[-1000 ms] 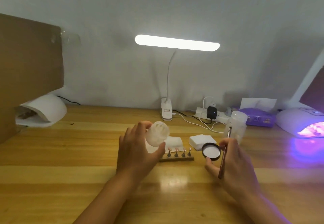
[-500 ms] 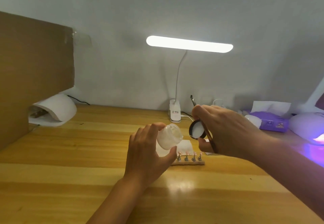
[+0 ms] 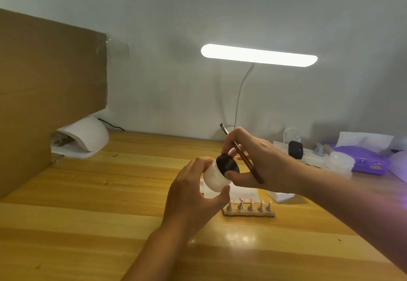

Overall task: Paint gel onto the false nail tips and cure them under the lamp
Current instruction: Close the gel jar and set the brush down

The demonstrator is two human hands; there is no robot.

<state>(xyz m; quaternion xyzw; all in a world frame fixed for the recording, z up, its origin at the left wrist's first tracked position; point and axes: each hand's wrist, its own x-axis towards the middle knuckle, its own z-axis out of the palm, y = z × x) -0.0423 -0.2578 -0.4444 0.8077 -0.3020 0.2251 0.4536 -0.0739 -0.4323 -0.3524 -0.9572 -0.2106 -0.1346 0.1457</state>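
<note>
- Now your left hand [image 3: 193,195] grips the white jar [image 3: 214,178], fingers and thumb curled round its wall; the jar is tilted, with its mouth up and to the right.
- Your right hand [image 3: 262,159] pinches the black lid [image 3: 226,164] between thumb and fingertips, and the brush [image 3: 242,155] lies slanted across the same hand, its bristle end pointing up and to the left.
- Half a second ago the lid hung apart from the jar with its pale inside towards you. It now sits against the jar's mouth, dark top showing, though whether it is screwed down cannot be told.
- Just below your hands, the nail tips [image 3: 248,201] stand in a row on their holder [image 3: 248,213], in the same place as before.
- A white pad [image 3: 279,196] lies beside the holder on the wooden table [image 3: 88,214].
- Farther back are a power strip [image 3: 310,158], a clear tub [image 3: 339,159] and a purple box [image 3: 365,162].
- At the right edge, the curing lamp [image 3: 399,162] throws a violet glow.
- To the left, a white domed lamp [image 3: 88,135] sits under a cardboard sheet [image 3: 50,96].
- Over it all, the desk lamp [image 3: 258,55] shines against the pale wall [image 3: 198,5].
</note>
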